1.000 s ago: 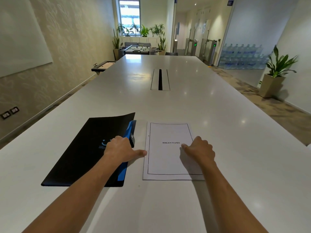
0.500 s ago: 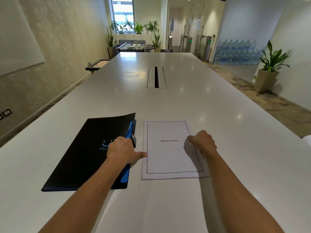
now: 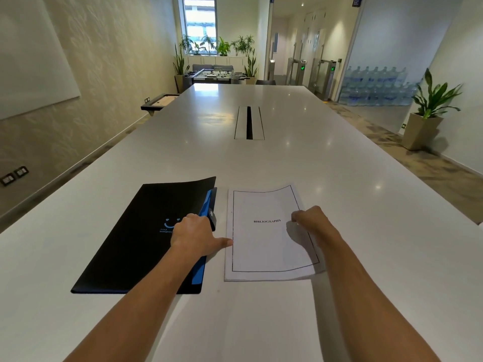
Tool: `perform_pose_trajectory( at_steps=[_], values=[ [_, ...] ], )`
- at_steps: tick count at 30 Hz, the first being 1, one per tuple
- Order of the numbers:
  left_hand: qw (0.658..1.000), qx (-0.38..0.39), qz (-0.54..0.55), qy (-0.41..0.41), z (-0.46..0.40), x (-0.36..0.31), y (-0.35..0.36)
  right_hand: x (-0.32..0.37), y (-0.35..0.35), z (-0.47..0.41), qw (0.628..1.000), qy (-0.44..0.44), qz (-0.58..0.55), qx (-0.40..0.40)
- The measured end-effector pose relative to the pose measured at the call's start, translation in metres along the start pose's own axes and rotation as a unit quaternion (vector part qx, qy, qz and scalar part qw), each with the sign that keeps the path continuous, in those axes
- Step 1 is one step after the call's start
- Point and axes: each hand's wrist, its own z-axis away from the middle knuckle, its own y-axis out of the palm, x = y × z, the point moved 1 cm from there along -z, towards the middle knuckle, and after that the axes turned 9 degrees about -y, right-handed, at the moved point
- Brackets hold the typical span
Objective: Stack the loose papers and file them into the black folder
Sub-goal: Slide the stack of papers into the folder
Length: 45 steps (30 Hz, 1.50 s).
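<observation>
A black folder [image 3: 136,239] with a blue inner flap lies shut on the white table [image 3: 261,158], left of centre. My left hand [image 3: 196,236] rests on its right edge, thumb stretched toward the papers. Right beside the folder lies a stack of white papers [image 3: 261,252], top sheet printed BIBLIOGRAPHY inside a black border. My right hand [image 3: 309,220] is closed on the stack's right edge, and that edge is lifted and curled off the table.
A cable slot [image 3: 249,123] runs along the table's middle, farther away. A potted plant [image 3: 428,113] stands on the floor at the right. Stacked water bottles and a foosball table are at the room's far end.
My right hand has shifted from the sheet's middle to its right edge, closed on it and raised that side. My left hand has stayed on the folder.
</observation>
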Motion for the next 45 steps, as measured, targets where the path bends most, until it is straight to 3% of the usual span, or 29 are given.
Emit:
perform_pose_trajectory(
  at_steps=[10,16,24,35,45],
  values=[
    [1.0,0.025,0.012,0.008,0.005,0.005,-0.003,-0.01,-0.012,0.009,0.985,-0.016,-0.149,0.087],
    [0.995,0.064,0.07,0.027,0.001,0.02,-0.014,0.006,-0.016,0.016,0.979,-0.065,-0.179,0.067],
    [0.991,0.008,0.136,0.016,-0.003,0.035,-0.038,0.038,-0.017,0.015,0.968,-0.114,-0.22,0.036],
    [0.984,0.007,0.179,0.01,-0.003,0.039,-0.054,0.077,0.023,0.045,0.968,-0.123,-0.185,0.12],
    [0.984,0.013,0.175,0.015,0.005,0.03,-0.051,0.085,0.059,0.053,0.967,-0.148,-0.162,0.127]
  ],
)
